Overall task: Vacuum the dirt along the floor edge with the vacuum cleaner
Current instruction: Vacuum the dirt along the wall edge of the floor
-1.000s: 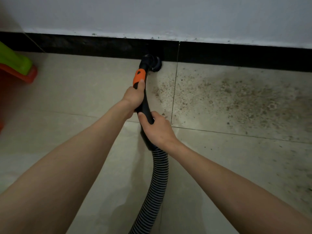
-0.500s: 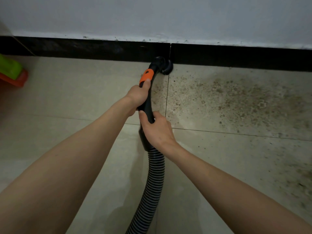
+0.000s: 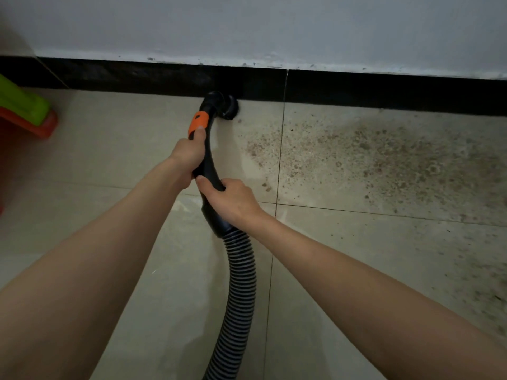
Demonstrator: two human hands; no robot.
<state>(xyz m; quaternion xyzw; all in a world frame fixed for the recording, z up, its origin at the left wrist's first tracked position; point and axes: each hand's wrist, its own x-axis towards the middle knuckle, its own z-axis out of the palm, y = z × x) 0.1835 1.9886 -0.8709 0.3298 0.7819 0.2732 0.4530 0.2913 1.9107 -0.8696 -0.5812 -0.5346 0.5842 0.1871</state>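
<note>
My left hand (image 3: 189, 154) grips the black wand (image 3: 210, 160), thumb on its orange button (image 3: 198, 124); my right hand (image 3: 233, 201) is wrapped round it lower down, above the hose (image 3: 238, 283). The nozzle (image 3: 226, 106) sits against the skirting (image 3: 137, 78), left of the dirt (image 3: 370, 157) on the floor (image 3: 109, 149).

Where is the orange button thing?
In the head view, the orange button sits on the black vacuum handle, just above the left hand, near the black baseboard.

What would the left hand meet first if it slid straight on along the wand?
The left hand would likely first meet the orange band, already at its thumb, then the black round nozzle.
</note>
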